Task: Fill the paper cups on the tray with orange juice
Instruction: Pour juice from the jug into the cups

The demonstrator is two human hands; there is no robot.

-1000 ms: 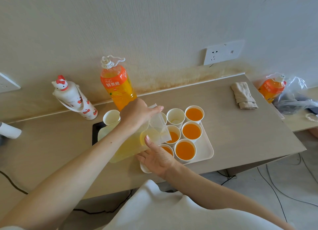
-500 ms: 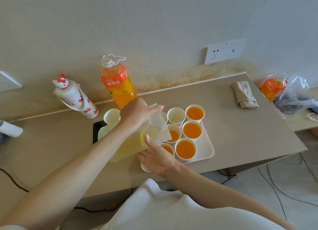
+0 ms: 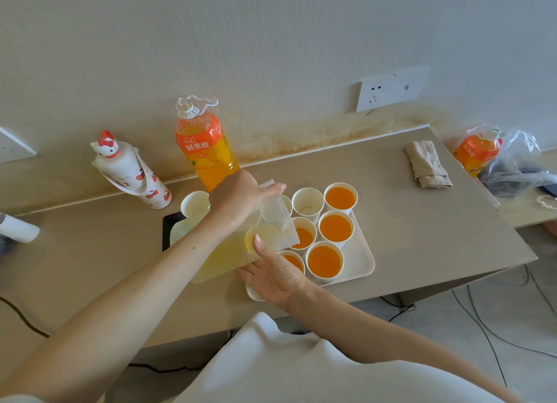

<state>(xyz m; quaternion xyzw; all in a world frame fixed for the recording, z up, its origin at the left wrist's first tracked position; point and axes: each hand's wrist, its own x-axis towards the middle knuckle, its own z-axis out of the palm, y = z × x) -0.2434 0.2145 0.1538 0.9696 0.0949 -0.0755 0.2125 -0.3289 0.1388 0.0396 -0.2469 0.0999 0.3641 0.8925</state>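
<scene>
While the left hand [image 3: 238,197] curls around the top of a clear plastic pitcher [image 3: 223,258] and holds it tilted, the right hand [image 3: 272,274] lies flat with fingers straight, its forefinger pressed against the pitcher's wall near the spout. The pitcher, holding pale yellow liquid, leans over the left end of the white tray [image 3: 363,262], its spout above a half-filled cup [image 3: 303,237]; whether juice is running cannot be told. On the tray, three paper cups [image 3: 335,228] at the right end are full of orange juice, a back-row cup [image 3: 307,205] is nearly empty, and one at the front edge is partly hidden by the right hand. Just left of the tray stands a lone cup [image 3: 194,202]. Behind the tray's left end is a large juice bottle [image 3: 208,152], and further left a white cat-topped flask [image 3: 129,170]. Right of the tray on the tabletop [image 3: 422,237] lies a folded cloth [image 3: 426,164], and beyond it a second bottle [image 3: 477,152] beside a plastic bag [image 3: 524,161].
</scene>
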